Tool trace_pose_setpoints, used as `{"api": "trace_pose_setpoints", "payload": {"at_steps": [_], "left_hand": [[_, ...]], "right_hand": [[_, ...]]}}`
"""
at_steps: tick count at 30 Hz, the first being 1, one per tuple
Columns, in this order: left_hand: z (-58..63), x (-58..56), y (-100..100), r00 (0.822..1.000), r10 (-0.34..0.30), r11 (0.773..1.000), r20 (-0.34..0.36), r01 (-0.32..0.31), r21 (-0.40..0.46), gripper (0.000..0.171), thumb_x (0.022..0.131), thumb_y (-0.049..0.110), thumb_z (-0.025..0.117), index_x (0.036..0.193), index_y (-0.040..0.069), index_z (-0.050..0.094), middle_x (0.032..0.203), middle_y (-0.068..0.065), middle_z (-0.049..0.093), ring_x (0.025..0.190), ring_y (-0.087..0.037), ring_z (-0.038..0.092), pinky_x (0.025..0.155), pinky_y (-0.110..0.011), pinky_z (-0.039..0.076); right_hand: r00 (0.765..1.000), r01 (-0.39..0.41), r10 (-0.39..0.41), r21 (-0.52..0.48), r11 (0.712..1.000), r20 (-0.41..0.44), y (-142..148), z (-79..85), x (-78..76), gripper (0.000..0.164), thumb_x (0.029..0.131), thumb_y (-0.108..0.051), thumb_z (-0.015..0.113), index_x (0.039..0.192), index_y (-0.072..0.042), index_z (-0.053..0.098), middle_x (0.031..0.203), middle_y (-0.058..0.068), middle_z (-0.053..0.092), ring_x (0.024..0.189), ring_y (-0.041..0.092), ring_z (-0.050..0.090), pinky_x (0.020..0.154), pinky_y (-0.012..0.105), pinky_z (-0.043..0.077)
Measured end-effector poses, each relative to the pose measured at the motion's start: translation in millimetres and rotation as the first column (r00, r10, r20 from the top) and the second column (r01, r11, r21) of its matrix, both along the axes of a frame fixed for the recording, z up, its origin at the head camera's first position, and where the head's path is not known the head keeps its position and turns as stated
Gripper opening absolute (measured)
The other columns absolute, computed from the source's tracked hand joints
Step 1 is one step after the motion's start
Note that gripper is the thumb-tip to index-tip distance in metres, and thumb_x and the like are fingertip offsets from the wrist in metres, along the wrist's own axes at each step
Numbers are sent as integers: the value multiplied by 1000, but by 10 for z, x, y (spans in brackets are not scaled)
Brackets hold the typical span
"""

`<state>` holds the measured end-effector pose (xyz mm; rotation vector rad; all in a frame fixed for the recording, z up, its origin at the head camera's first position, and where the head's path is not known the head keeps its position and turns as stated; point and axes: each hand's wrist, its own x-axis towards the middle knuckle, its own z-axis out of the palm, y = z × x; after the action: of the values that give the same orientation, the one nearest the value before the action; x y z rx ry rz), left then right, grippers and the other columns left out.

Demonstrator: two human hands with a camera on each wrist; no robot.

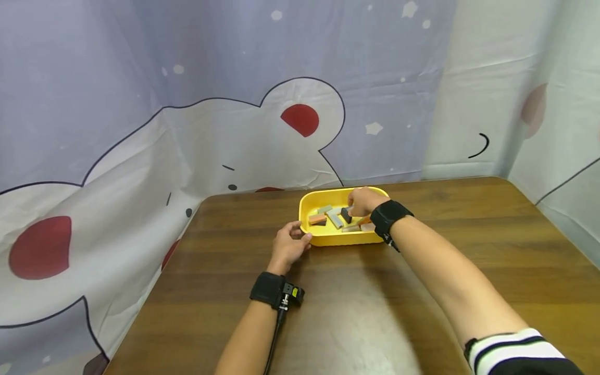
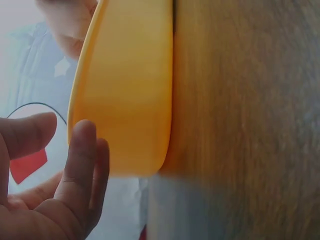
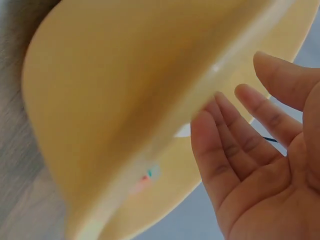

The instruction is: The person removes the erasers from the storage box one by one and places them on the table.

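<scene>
Nothing lifted yet, I'd say: multicoloured oblong blocks lay in the yellow plastic tray, mid-frame. Left hand was spread-fingered; right hand was inside, thumb apart, pinching nothing visible.

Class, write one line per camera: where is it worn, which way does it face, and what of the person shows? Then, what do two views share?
Head: worn on the head, facing forward and down at the table and yellow tray; the left hand, right hand and both forearms show.
Left wrist: facing along the left hand to the tray's outer wall; its fingers show, plus part of the right hand, blurred.
Right wrist: facing the right hand's palm side and the tray; that hand shows.
Shared: head and left wrist both show the tray and both hands.
</scene>
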<state>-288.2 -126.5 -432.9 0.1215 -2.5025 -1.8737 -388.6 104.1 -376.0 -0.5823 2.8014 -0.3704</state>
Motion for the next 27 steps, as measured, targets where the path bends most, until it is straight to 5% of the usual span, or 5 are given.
{"api": "trace_pose_setpoints", "payload": {"at_steps": [6, 12, 27], "left_hand": [[2, -13, 22, 999, 41, 999, -22, -41, 23, 45, 91, 5, 68, 134, 1, 55, 112, -16, 59, 83, -18, 67, 73, -31, 58], [-28, 3, 38, 995, 92, 996, -43, -91, 25, 41, 89, 1, 68, 128, -2, 58, 103, -14, 61, 81, -17, 67, 68, -26, 58], [-88, -22, 66, 987, 144, 989, -77, -142, 31, 40, 87, 4, 71, 125, -1, 60, 100, -11, 62, 83, -18, 68, 68, -27, 58]], "right_hand": [[998, 34, -36, 23, 999, 54, -94, -18, -74, 22, 91, -15, 67, 108, -1, 65, 98, 12, 63, 74, 21, 58, 61, 29, 49], [996, 24, -28, 51, 998, 87, -182, -94, -148, 11, 92, -14, 68, 91, -6, 61, 90, 8, 59, 66, 18, 58, 60, 28, 49], [1000, -3, 1, 88, 996, 24, -270, -184, -139, 28, 91, 2, 60, 119, 2, 58, 115, 17, 60, 95, 26, 55, 78, 36, 49]]}}
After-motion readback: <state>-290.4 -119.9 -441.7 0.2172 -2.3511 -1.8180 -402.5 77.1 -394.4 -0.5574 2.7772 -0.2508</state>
